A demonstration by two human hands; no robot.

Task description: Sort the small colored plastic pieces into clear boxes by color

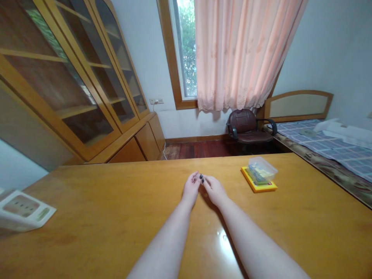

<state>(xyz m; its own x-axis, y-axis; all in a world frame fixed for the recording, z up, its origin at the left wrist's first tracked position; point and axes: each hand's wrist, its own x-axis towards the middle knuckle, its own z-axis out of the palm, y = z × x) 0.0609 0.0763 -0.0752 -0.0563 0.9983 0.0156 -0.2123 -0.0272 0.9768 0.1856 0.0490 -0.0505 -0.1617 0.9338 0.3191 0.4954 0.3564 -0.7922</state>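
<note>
My left hand point(191, 186) and my right hand point(213, 189) meet over the middle of the wooden table point(116, 201). Between their fingertips is a small black object point(201, 178) with pale spots, perhaps in two pieces; its kind is too small to make out. The fingers of both hands are closed in a pinch at it, the left from one side and the right from the other. Parts of the fingers hide one another.
To the right, a clear plastic box point(263, 169) with small pieces inside rests on a flat yellow box point(255, 187). A white carton point(24, 211) stands at the left edge. Beyond the table are a brown office chair point(245, 126), a bed point(343, 143) and a glass-door cabinet point(116, 128).
</note>
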